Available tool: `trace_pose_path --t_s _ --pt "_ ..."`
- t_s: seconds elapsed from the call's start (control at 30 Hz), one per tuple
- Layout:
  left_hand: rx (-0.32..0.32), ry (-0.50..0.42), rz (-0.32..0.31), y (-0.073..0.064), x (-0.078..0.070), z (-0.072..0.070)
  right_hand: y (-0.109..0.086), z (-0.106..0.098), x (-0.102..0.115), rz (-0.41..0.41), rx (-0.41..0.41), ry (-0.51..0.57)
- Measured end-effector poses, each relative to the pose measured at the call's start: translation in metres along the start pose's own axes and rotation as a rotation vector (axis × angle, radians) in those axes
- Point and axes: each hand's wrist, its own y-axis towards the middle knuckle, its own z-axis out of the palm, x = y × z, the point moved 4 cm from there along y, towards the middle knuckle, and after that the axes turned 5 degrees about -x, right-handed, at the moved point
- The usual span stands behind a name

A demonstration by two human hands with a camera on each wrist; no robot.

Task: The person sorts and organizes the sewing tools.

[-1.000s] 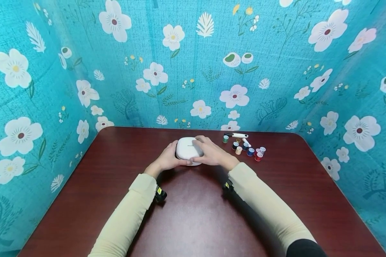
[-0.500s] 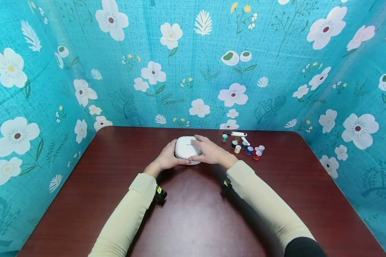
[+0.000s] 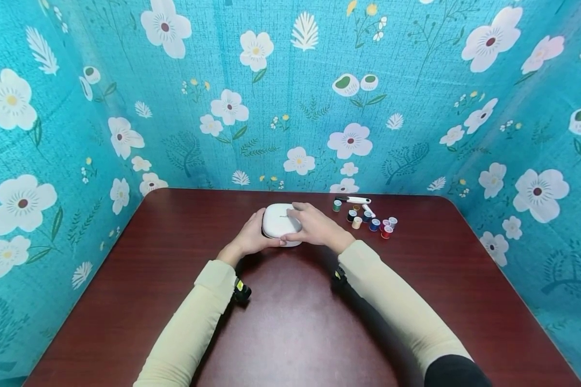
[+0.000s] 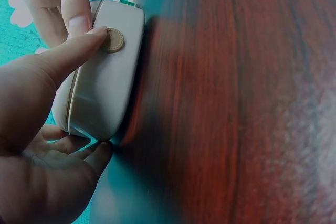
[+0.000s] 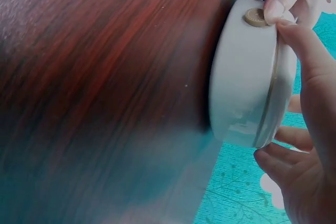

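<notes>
A white rounded case (image 3: 275, 219) with a lid sits on the table in front of me, small dark lettering on its top. A round gold button (image 4: 114, 41) is set in its front, close to the seam. My left hand (image 3: 252, 236) grips the case's left side, thumb at the button and fingers round the far edge. From the right, my right hand (image 3: 318, 228) holds the lid, its fingers over the top and its thumb at the front by the seam. Both thumbtips nearly meet there. Whether the lid is lifted at all, I cannot tell.
Right of the case lie several thread spools, among them a green spool (image 3: 337, 205), a beige spool (image 3: 356, 222) and a red spool (image 3: 386, 231). Behind them lies a slim white-and-black tool (image 3: 358, 200). A flowered turquoise cloth (image 3: 271, 107) stands round the dark red table (image 3: 174, 226).
The head view has shifted slightly. Both hands keep their hold on the case, with no other visible change.
</notes>
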Motion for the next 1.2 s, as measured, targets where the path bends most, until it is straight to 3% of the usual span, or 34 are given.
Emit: trace_pose_path --t_s 0.43,1.2 --pt "0.000 -0.054 -0.064 0.0003 -0.0023 0.0032 0.0064 -0.0019 -0.0027 -0.021 -0.046 -0.027" --pt "0.016 -0.041 -0.068 0.0023 0.0011 0.0048 0.0083 -0.0030 -0.0017 0.044 -0.040 -0.002"
